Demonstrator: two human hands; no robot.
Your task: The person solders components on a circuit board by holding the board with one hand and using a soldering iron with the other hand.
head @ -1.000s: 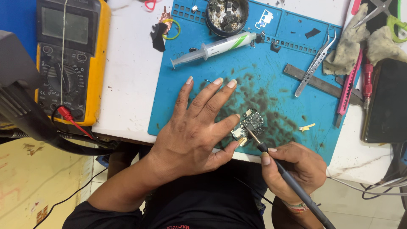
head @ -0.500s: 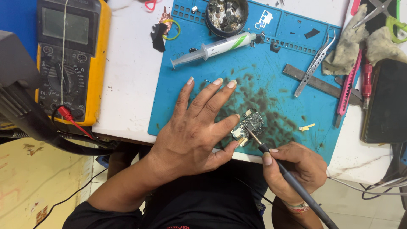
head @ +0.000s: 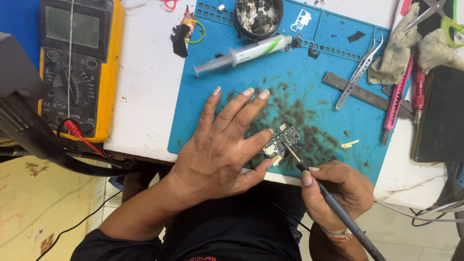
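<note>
Left hand [head: 220,145] lies flat and spread on the blue mat [head: 309,82], centre of frame, fingers fanned toward the top; forefinger and thumb close on the left edge of a small circuit board [head: 282,141], pinning it to the mat. Board sits just right of centre, near the mat's lower edge, amid dark smears. Right hand [head: 338,191], lower right, is curled in a pen grip around a soldering iron [head: 333,203]; its dark handle runs off toward the bottom right corner, metal tip touching the board's lower right part. Above the left hand, a syringe [head: 246,52] lies slanted on the mat, nozzle end toward the left. A round dark dish [head: 258,17] of small parts stands at top centre. Tweezers [head: 360,70] lie upper right on the mat, beside a flat grey metal bar [head: 367,95]. Pink-handled tool [head: 397,94] and crumpled rags [head: 396,48] further right. Yellow multimeter [head: 77,63] at upper left on the white table [head: 145,96], red probe plug [head: 72,128] at its lower edge
</note>
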